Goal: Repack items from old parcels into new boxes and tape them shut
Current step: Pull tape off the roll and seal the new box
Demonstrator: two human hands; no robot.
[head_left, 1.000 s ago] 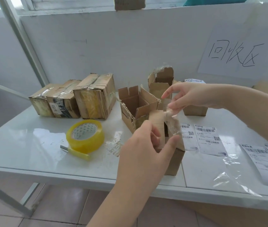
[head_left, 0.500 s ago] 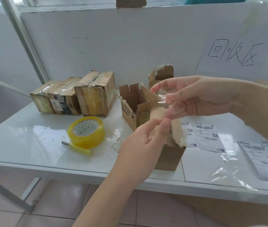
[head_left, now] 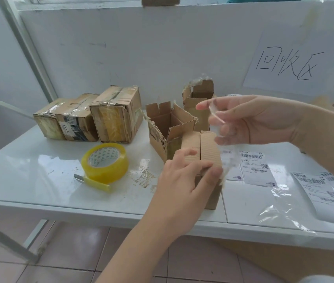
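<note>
**Flaps pressed down, clear strip held up**

The left hand (head_left: 184, 180) lies spread on the small box (head_left: 209, 150) near the front of the surface (head_left: 39, 170). Its fingers press flat on the closed flaps, likely to keep them shut. The right hand (head_left: 253, 121) pinches a clear strip (head_left: 216, 117), possibly tape, above the box. Its lower end blurs into the labels (head_left: 253, 166) behind. The box's contents are hidden.
</note>
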